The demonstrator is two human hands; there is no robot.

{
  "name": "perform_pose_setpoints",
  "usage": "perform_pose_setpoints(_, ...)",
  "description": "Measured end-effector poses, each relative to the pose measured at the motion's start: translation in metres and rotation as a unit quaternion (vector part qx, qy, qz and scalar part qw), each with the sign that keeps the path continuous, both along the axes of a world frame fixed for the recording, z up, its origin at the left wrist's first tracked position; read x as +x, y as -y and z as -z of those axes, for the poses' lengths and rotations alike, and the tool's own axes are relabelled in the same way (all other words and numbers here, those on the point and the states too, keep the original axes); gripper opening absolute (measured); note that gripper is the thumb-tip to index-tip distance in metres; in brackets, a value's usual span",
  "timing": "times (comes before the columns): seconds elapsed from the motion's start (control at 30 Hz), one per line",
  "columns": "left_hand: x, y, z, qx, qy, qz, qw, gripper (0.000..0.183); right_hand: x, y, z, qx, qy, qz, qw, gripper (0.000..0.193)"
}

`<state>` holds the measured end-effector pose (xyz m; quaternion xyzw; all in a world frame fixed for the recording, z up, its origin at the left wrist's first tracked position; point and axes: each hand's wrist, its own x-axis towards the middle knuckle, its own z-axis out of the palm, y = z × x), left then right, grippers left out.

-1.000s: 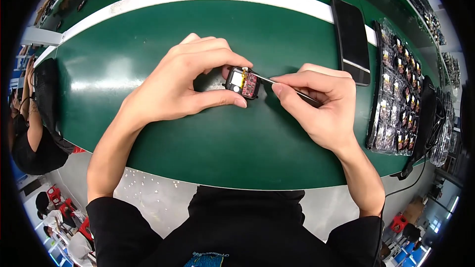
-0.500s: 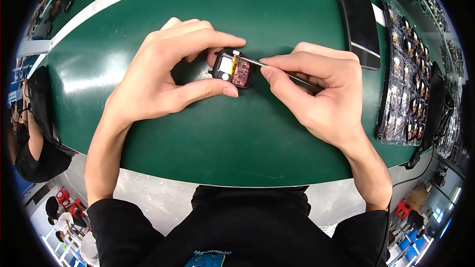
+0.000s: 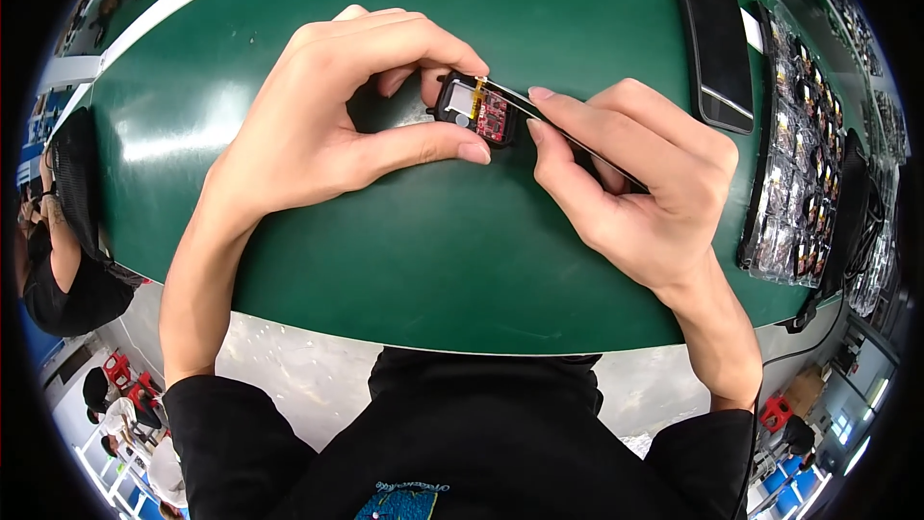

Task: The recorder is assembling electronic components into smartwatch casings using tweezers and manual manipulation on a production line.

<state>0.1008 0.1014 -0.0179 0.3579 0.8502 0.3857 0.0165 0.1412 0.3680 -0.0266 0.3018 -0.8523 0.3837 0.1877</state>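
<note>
Between the thumb and fingers of my left hand [image 3: 356, 106] is a small black device housing [image 3: 504, 140], its inside facing up. It holds a red circuit board [image 3: 493, 117], a silvery-white block [image 3: 456, 101] and a strip of yellow tape [image 3: 477, 99]. My right hand [image 3: 635, 173] pinches a pair of slim metal tweezers [image 3: 597, 151]. Their tips reach the top edge of the housing, close to a small white connector and my left index fingertip. Whether the tips grip anything there is too small to tell.
On the right, a clear plastic tray [image 3: 770, 241] holds several similar small devices. A black flat slab like a phone [image 3: 712, 39] lies at the far right, across a white strip. Black cables [image 3: 859, 231] hang beyond the tray. Another person's arm [image 3: 64, 241] is at the left edge.
Both hands have shifted slightly right and away from me with the device. My left index finger has bent down onto its top edge. The tweezers now slant more steeply, tips still at the device.
</note>
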Motion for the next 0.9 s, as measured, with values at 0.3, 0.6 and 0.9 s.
perform_pose_setpoints(0.3, -0.008, 0.008, 0.002, 0.031, 0.017, 0.037, 0.999, 0.055, -0.001, -0.004, -0.008, -0.059, 0.162, -0.023, 0.985, 0.017)
perform_pose_setpoints(0.6, -0.009, 0.009, 0.004, 0.029, 0.029, 0.070, 0.997, 0.057, 0.001, -0.006, -0.012, -0.066, 0.222, -0.020, 0.973, 0.015)
perform_pose_setpoints(0.9, -0.009, 0.009, -0.003, -0.008, 0.024, 0.070, 0.997, 0.054, -0.001, -0.007, -0.013, -0.048, 0.204, -0.033, 0.977, 0.016)
